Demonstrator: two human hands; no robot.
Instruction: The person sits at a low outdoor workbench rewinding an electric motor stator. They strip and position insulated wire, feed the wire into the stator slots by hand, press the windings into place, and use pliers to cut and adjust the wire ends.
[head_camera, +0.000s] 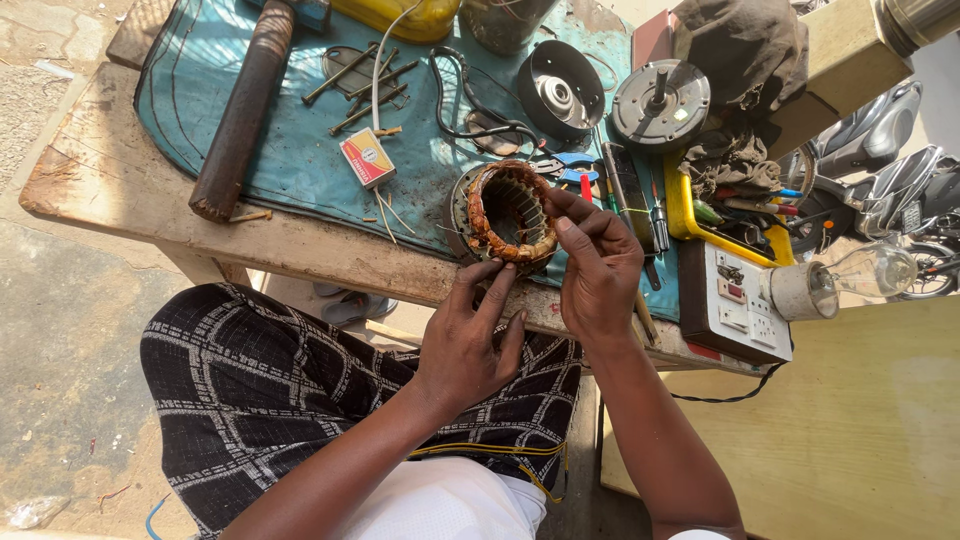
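Between both hands, a copper-wound stator (510, 215) stands tilted on the counter (300, 245) edge; left fingers (490, 285) steady its bottom, right fingers (575, 215) pinch its rim, exposing the windings.

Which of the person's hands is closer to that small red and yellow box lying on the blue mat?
The left. The left hand is below and right of the small box, touching the copper-wound ring. The right hand is farther right, beyond the ring.

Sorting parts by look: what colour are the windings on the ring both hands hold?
Coppery orange-brown windings, seen in the head view.
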